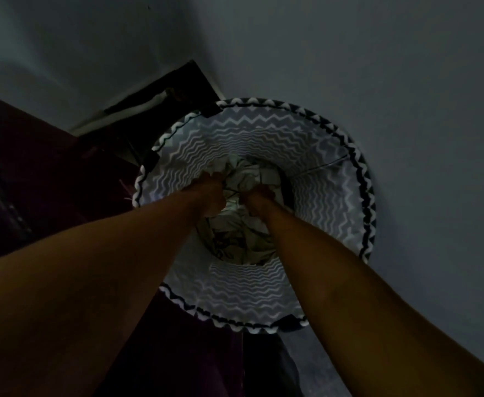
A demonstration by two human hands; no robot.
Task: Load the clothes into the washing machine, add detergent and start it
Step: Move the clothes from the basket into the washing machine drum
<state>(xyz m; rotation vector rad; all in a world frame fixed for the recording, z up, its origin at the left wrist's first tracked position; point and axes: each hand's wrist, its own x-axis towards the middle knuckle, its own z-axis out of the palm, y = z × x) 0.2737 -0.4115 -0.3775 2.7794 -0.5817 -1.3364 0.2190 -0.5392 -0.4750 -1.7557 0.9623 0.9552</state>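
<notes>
I look straight down into a round laundry basket [329,202] with a black and white zigzag pattern. Crumpled pale clothes [235,239] lie at its bottom. Both my arms reach deep inside. My left hand [210,193] has its fingers closed into the cloth at the left of the pile. My right hand [256,197] grips the cloth close beside it. The light is dim, so the fingers show poorly. No washing machine or detergent is in view.
The basket stands in a corner against a pale wall [378,67]. Dark maroon furniture or fabric [34,167] fills the left side. A dark floor strip [166,90] runs behind the basket.
</notes>
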